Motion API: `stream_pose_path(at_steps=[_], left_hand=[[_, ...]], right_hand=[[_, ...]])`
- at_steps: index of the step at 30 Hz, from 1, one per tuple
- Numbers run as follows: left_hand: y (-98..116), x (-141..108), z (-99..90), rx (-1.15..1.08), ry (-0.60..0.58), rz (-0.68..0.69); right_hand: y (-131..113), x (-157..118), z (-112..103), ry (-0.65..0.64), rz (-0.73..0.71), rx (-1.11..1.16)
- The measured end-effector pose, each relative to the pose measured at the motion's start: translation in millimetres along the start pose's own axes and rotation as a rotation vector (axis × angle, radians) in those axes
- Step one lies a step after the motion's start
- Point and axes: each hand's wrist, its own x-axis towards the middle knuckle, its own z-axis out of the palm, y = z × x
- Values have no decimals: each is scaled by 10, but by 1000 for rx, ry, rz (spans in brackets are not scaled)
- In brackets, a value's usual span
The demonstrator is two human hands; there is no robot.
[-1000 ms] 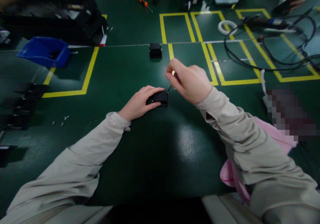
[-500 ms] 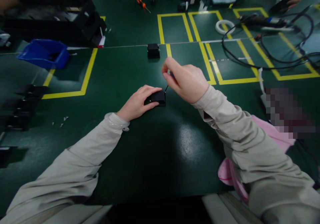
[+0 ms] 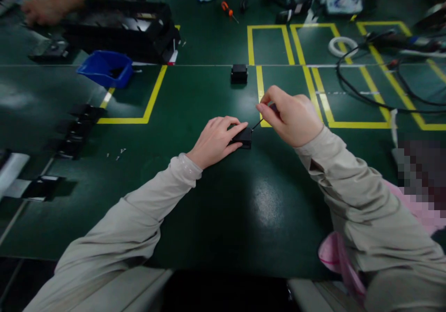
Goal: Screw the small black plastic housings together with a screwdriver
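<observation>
My left hand [image 3: 219, 141] grips a small black block [image 3: 245, 138] on the green table, with fingers along its far side and thumb along its near side. My right hand [image 3: 291, 116] is closed round the handle of a thin dark tool [image 3: 258, 124], most of which the fingers hide. The tool slants down to the left, its tip at the block's right end. Beyond my hands sits a second black block [image 3: 239, 73]. Several small screws [image 3: 120, 154] lie to the left of my left sleeve.
Left: a blue bin [image 3: 106, 69], a row of black parts [image 3: 78, 133] and a large black case [image 3: 121, 33]. Far side: an orange screwdriver [image 3: 228, 9], a white tape ring [image 3: 343, 47]. Right: a black cable [image 3: 353, 86], pink cloth [image 3: 414, 205]. Another person's hand [image 3: 43, 12] is upper left.
The camera view has swung left, so things appear farther right. The tool leans more to the right, and my right hand is a little farther from the block. Both hands keep their hold.
</observation>
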Motion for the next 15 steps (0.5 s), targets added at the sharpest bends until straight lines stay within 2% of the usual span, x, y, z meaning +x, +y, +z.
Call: stream_pose_path(at_steps=[6, 11, 15], left_hand=[[51, -11, -36, 11, 62, 5], [160, 36, -129, -52, 183, -131], [194, 162, -136, -223, 118, -164]], right_hand=[[49, -9, 42, 86, -18, 21], [48, -8, 27, 74, -20, 7], [38, -4, -3, 38, -5, -21]])
